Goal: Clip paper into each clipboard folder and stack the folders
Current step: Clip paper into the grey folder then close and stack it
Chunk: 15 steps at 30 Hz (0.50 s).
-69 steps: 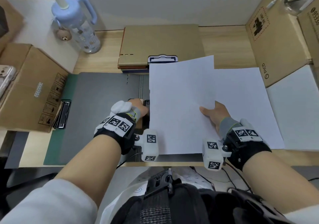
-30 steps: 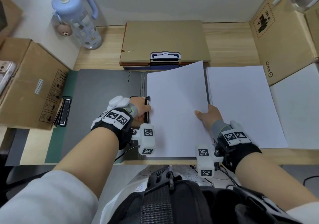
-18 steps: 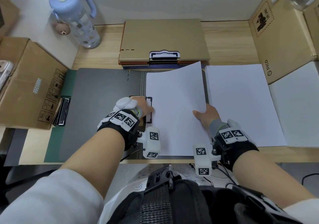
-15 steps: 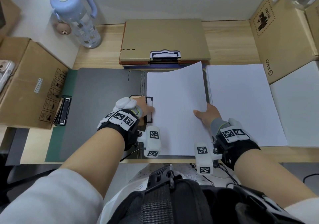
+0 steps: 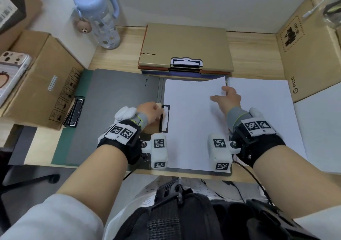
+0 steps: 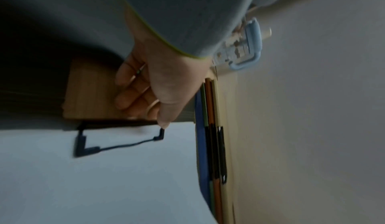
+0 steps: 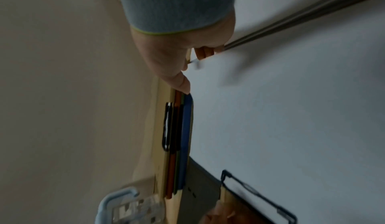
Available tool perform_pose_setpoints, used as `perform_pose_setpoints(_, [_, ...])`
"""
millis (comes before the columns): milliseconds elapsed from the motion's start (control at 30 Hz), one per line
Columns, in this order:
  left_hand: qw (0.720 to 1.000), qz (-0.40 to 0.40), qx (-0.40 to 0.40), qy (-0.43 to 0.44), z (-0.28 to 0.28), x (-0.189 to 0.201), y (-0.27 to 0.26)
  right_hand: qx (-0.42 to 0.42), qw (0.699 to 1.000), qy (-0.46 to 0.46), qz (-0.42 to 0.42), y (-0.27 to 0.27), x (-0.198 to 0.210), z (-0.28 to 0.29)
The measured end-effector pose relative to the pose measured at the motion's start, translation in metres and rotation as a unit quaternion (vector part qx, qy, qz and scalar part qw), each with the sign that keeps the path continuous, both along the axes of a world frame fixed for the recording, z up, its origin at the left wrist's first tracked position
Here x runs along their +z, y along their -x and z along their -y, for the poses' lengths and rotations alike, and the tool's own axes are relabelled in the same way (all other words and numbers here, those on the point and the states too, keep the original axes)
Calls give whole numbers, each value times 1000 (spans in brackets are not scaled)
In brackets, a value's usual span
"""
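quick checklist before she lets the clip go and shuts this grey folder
1. Sheet under the black clip: ok, the wire frame lies over its left edge.
2. Sheet square on the grey folder: not ok, the far right corner is lifted.
3. Right hand steadying the sheet: cannot tell whether it touches it.
4. Left hand on the clip lever: ok.
5. Loose paper stack apart from the folder: ok.
6. Finished folder stack ready behind: ok.

Pale wall (image 5: 184, 1) behind wooden desk (image 5: 254, 55)
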State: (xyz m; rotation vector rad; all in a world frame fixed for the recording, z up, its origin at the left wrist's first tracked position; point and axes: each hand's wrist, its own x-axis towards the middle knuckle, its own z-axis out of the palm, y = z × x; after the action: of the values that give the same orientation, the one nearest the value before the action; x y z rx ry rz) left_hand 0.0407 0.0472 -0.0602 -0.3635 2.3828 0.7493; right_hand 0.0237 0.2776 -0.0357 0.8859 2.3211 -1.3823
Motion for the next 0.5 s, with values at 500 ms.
perform_pose_setpoints(500, [929,-148,339,32,132,12,-34,144,984,102,13,1,2,120])
